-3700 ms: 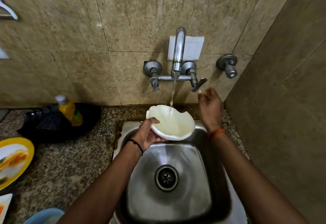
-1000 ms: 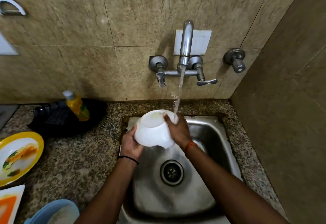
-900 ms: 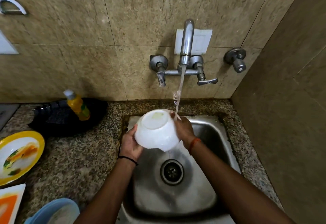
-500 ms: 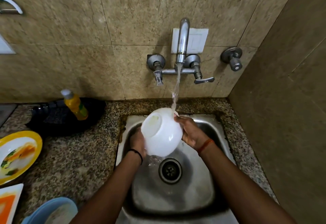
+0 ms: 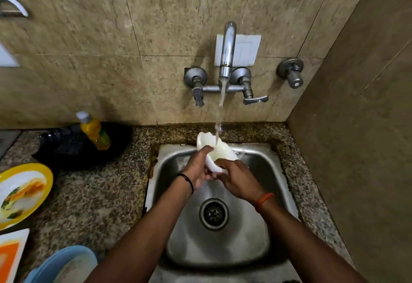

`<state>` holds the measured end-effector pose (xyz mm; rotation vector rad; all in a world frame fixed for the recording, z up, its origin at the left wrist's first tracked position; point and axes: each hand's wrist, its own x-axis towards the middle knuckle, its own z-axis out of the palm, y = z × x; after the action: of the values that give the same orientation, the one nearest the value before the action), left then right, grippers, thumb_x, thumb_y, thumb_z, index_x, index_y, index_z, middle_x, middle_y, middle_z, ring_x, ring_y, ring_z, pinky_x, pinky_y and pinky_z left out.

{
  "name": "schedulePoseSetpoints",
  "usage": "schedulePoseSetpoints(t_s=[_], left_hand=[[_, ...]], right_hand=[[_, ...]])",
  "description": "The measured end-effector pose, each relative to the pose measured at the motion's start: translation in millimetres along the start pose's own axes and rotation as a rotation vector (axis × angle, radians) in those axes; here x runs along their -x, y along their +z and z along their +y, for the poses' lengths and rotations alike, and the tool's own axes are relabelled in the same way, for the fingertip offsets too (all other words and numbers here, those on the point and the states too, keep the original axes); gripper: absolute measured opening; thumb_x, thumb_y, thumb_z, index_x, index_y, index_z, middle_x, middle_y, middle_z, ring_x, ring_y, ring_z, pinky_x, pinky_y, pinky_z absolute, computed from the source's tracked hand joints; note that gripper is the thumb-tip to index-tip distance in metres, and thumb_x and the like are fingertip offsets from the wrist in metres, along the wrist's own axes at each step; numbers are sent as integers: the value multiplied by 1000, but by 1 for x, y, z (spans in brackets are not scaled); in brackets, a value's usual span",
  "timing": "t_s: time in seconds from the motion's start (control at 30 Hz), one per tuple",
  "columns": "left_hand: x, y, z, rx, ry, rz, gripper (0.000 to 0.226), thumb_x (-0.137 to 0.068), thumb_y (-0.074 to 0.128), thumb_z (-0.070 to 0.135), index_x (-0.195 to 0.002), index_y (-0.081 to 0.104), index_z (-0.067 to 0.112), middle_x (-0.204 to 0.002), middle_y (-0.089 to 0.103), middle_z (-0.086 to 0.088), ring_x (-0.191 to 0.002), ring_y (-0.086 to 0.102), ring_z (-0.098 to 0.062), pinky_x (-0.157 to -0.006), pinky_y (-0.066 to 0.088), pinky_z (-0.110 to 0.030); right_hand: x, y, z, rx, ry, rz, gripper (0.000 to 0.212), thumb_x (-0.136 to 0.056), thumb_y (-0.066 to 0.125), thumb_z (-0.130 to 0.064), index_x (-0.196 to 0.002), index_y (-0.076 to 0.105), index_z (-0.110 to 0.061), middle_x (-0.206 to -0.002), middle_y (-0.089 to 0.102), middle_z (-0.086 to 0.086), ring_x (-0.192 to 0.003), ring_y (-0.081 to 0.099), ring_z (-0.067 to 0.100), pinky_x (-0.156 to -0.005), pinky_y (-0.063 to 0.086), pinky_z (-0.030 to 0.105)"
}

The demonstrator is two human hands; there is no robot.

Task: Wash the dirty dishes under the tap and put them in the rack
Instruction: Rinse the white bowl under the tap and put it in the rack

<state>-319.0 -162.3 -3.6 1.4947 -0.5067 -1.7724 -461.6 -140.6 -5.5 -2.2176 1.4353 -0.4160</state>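
Bowl [image 5: 219,152] is the dish in play, and you have just turned it over: half a second ago its underside faced you, now its open inside takes the stream. Going left to right, soiled plates [image 5: 22,191] wait on the bench [image 5: 93,198]. Your left hand [image 5: 199,166] grips the bowl's near rim over the far end of the sink [image 5: 274,204], below the tap [image 5: 227,48]. Your right hand [image 5: 236,180] closes on its near-right side. Outside looks rinsed; inside comes next, then the rack, which is out of view.
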Motion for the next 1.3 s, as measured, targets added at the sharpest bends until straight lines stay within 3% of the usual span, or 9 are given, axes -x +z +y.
schedulePoseSetpoints(t_s=[0.13, 0.23, 0.33, 0.57, 0.83, 1.03, 1.13, 1.23, 1.3], left_hand=[[1, 2, -6, 59, 21, -16, 36, -85, 47, 17, -119, 53, 5, -92, 66, -18, -77, 63, -31, -75, 54, -42], [0, 3, -7, 35, 33, 26, 34, -85, 44, 17, -115, 56, 6, -91, 66, -17, -77, 63, -32, -74, 54, -44], [-1, -2, -9, 43, 48, 50, 31, -89, 42, 21, -114, 57, 10, -94, 68, -16, -80, 65, -32, -77, 56, -49], [3, -11, -8, 118, 45, 107, 24, -95, 45, 26, -116, 51, 15, -93, 65, -12, -83, 63, -30, -71, 56, -48], [4, -23, -8, 170, 57, 110, 28, -94, 46, 23, -119, 49, 14, -94, 63, -11, -85, 61, -30, -81, 53, -52], [7, -20, 0, 174, 60, 91, 29, -93, 47, 23, -120, 49, 14, -106, 62, -14, -88, 62, -32, -79, 54, -51], [7, -18, 2, 173, 60, 87, 29, -92, 48, 23, -120, 49, 15, -105, 62, -14, -90, 62, -34, -78, 55, -51], [6, -15, 3, 174, 55, 92, 28, -92, 48, 23, -119, 49, 15, -108, 62, -15, -90, 62, -34, -75, 55, -50], [5, -13, 3, 173, 54, 93, 28, -92, 48, 23, -119, 49, 15, -107, 62, -15, -93, 62, -35, -80, 54, -53]], right_hand=[[3, -5, 2, 93, -47, -27, 39, -89, 61, -18, -128, 60, -19, -124, 66, 5, -116, 58, 24, -97, 44, 32], [-5, -8, 5, -425, 56, -134, 32, -83, 72, -17, -115, 69, -20, -116, 70, -3, -109, 64, 13, -95, 51, 28], [-12, -20, -1, -1000, 318, -98, 27, -91, 58, 0, -118, 64, -3, -118, 68, 14, -106, 66, 26, -92, 55, 34], [-28, -27, -14, -1465, 542, -72, 30, -96, 41, 9, -121, 56, 7, -116, 66, 23, -102, 68, 25, -87, 57, 30], [-42, -31, -15, -1484, 631, 36, 24, -91, 50, 8, -114, 59, 7, -103, 69, 23, -80, 73, 24, -69, 60, 27], [-68, -63, -9, -1376, 670, 331, 15, -97, 44, -5, -91, 56, -10, -92, 61, 9, -77, 62, 20, -77, 53, 34], [-76, -88, -8, -1258, 607, 499, 16, -98, 47, -12, -112, 55, -7, -89, 61, 6, -78, 61, 17, -79, 54, 35], [-85, -106, -11, -1157, 481, 496, 20, -99, 49, -16, -111, 60, -3, -92, 67, 8, -76, 65, 17, -68, 54, 25], [-89, -110, -11, -1140, 481, 431, 24, -100, 47, -21, -101, 62, -2, -99, 69, 19, -76, 67, 22, -71, 56, 31]])
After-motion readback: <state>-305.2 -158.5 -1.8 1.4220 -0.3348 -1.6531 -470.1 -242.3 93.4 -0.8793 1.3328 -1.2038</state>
